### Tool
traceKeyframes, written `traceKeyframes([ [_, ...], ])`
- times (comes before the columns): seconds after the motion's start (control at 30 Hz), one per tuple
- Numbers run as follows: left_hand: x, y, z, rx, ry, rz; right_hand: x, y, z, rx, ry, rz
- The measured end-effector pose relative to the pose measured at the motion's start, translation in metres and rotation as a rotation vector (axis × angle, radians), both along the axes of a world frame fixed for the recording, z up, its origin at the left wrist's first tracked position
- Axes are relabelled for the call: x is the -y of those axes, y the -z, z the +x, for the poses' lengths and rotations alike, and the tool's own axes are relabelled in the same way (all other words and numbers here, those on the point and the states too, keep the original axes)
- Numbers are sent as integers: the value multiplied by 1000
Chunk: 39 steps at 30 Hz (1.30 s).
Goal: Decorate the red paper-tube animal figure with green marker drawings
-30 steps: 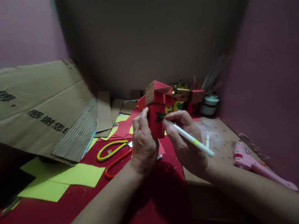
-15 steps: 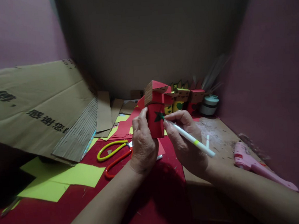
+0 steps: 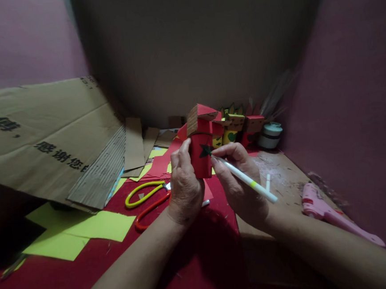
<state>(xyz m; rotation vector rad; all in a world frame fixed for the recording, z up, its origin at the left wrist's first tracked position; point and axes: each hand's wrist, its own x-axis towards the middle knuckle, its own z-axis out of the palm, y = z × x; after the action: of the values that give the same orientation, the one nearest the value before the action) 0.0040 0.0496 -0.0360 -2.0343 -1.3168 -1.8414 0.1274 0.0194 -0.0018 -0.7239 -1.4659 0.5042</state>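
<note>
My left hand (image 3: 186, 185) is wrapped round a red paper figure (image 3: 202, 166), a tube with a cardboard-backed head on top, held upright. A dark green star (image 3: 206, 150) is drawn on the tube's side. In my right hand (image 3: 240, 176) is a white marker pen (image 3: 245, 179) with a yellow-green band, pinched between thumb and fingers. Its tip rests at the star's right edge. Just left of my left hand lie scissors (image 3: 150, 201) with one yellow and one red handle, their blades partly hidden behind the hand.
Similar red and yellow figures (image 3: 233, 128) stand at the back beside a pale lidded container (image 3: 270, 135). A pink glue gun (image 3: 335, 215) lies at right, a white pen cap (image 3: 268, 183) nearer. Yellow paper (image 3: 99, 225) and a large cardboard sheet (image 3: 45, 134) are at left.
The pen tip has shifted very slightly at the star's right side. Both hands keep nearly the same position and the same hold.
</note>
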Motion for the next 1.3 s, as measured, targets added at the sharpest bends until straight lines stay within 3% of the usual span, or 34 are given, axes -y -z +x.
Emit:
traceKeyframes([
  [1.3, -1, 1, 1, -9, 8, 12, -3, 3, 0, -27, -12, -7],
])
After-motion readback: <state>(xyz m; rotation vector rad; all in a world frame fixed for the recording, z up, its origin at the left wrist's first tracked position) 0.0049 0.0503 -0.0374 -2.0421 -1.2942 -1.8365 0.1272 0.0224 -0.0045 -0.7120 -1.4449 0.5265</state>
